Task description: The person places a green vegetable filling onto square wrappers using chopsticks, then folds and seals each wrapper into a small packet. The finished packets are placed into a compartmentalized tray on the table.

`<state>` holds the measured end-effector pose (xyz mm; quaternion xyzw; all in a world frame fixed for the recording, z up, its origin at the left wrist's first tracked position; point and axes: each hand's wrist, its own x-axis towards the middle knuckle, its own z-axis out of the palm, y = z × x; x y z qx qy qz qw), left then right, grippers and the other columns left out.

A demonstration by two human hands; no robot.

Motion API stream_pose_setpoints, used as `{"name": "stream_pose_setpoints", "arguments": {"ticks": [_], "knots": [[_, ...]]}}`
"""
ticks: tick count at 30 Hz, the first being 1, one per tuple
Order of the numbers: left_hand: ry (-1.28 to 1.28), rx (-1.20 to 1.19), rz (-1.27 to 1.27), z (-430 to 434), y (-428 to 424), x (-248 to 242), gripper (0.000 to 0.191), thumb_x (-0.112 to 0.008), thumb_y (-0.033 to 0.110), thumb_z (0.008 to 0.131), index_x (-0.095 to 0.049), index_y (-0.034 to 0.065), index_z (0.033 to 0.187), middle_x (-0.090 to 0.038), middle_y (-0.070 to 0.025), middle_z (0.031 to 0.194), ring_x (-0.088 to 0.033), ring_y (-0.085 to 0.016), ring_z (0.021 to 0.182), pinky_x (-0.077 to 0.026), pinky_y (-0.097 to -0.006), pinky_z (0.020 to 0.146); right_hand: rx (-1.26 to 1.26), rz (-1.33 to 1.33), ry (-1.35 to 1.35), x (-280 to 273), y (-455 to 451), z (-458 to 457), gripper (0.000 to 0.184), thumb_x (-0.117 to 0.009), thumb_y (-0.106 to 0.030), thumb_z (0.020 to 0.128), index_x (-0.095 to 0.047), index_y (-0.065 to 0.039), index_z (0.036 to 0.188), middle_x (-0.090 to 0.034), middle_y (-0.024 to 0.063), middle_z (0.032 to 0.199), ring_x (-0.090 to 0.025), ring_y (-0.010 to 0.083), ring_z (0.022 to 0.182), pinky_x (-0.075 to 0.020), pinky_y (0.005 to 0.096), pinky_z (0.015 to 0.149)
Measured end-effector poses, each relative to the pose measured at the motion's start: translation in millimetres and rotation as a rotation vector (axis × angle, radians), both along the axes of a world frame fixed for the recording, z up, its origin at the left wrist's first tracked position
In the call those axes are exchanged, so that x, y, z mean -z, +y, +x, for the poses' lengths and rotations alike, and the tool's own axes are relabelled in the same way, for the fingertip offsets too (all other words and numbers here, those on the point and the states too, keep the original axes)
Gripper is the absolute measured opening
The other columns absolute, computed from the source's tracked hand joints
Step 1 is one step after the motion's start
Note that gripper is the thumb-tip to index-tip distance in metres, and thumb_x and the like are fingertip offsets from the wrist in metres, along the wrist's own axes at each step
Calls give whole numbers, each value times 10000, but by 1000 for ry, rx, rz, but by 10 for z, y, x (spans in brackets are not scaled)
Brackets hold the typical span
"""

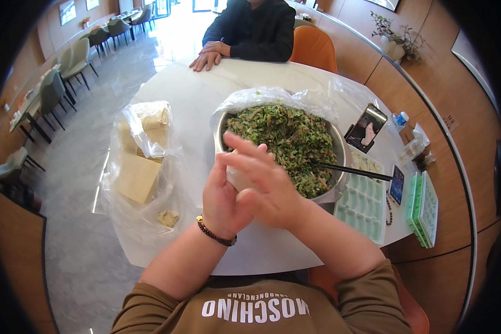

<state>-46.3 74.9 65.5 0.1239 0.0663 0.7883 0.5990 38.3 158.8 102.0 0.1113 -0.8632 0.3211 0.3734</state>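
My left hand (223,202), with a dark beaded bracelet at its wrist, is raised palm-up before the steel bowl. A pale dough wrapper (239,178) rests in it, mostly covered by my right hand (271,190), which lies across with fingers extended. Whether the wrapper contains filling is hidden. Behind both hands the wide steel bowl (341,183) holds chopped green filling (284,125), with plastic film (271,97) along its far rim. Black chopsticks (355,170) lean out of the filling to the right. Left of my hands, a stack of square dough wrappers (137,177) lies on a plastic bag (167,156).
A crumpled dough piece (168,217) lies near the bag. To the right are a compartment tray (361,204) with some dumplings at its far end, stacked green trays (423,208), a phone (396,185), a propped phone (367,127) and a bottle (401,120). Another person (250,31) sits opposite.
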Motion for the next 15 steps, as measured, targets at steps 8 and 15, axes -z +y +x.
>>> {"name": "stream_pose_setpoints", "arguments": {"ticks": [8,15], "knots": [[-147,2,53,-98,7,102,529,-331,462,952,-433,78,1300,-464,-126,1308,-450,-261,1204,-347,-409,1034,738,239,-239,52,3,27,530,-467,-434,910,-572,30,1143,-470,279,1276,-399,425,1233,-301,458,1039],[-135,-53,28,-156,-3,104,507,-430,444,928,-407,103,1301,-468,-130,1300,-455,-278,1193,-347,-448,1033,636,254,-400,161,-358,-30,645,-501,-498,868,-491,17,1257,-474,241,1298,-360,402,1283,-221,592,1033]]}}
